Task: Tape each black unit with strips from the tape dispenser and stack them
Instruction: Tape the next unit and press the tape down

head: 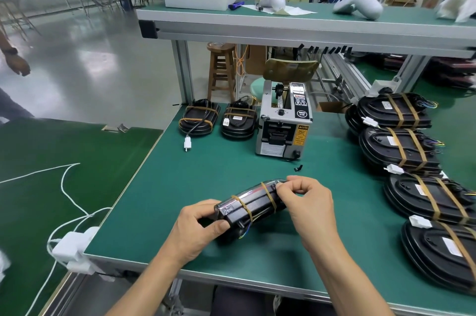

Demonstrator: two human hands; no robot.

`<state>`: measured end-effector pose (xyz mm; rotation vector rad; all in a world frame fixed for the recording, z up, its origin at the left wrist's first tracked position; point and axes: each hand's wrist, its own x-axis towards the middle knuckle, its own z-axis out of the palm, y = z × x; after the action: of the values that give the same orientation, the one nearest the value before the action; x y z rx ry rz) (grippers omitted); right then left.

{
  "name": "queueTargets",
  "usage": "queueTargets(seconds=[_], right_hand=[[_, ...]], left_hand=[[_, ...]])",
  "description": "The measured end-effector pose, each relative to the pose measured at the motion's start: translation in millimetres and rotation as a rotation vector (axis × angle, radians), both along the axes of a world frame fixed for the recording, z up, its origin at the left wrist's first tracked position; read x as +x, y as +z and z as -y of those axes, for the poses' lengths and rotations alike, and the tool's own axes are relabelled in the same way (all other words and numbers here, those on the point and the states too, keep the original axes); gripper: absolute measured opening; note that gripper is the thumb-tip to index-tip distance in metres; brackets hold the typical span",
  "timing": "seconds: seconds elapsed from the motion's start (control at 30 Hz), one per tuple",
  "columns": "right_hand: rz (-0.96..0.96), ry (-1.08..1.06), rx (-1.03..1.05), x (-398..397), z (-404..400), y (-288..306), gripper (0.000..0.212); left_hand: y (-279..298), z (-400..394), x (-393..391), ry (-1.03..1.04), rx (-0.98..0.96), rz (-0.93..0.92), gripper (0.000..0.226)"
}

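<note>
**A:** How far has the taping gone?

**B:** The black unit in hand (251,208) is held tilted on edge just above the green bench mat (195,179), near its front edge. Two tan tape bands already cross it. The left hand (198,228) grips its near end, thumb curled over the top. The right hand (305,202) pinches at its far end, fingertips closed beside the farther band, apparently pressing a strip end down. This unit looks nearly finished and is not yet stacked.

**A:** And the others?

**B:** Four banded units overlap in a row along the right of the bench (401,145), probably the finished stack. Two more banded units (219,119) lie behind, left of the tape dispenser (283,122). Whether those still need strips cannot be told.

**A:** Any legible writing?

**B:** The dispenser carries a yellow warning label (300,134) headed "CAUTION"; its smaller lines are too small to read. A round black badge (301,113) and the control panel also bear print, illegible here. White stickers on the units are unreadable.
</note>
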<state>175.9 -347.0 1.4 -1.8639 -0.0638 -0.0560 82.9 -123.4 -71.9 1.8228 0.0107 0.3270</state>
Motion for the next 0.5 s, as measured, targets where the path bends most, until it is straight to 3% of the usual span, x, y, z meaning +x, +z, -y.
queueTargets(seconds=[0.5], right_hand=[[-0.050, 0.023, 0.061, 7.8, 4.6, -6.2, 0.023]], left_hand=[[4.9, 2.0, -1.8, 0.005, 0.004, -0.004, 0.064]])
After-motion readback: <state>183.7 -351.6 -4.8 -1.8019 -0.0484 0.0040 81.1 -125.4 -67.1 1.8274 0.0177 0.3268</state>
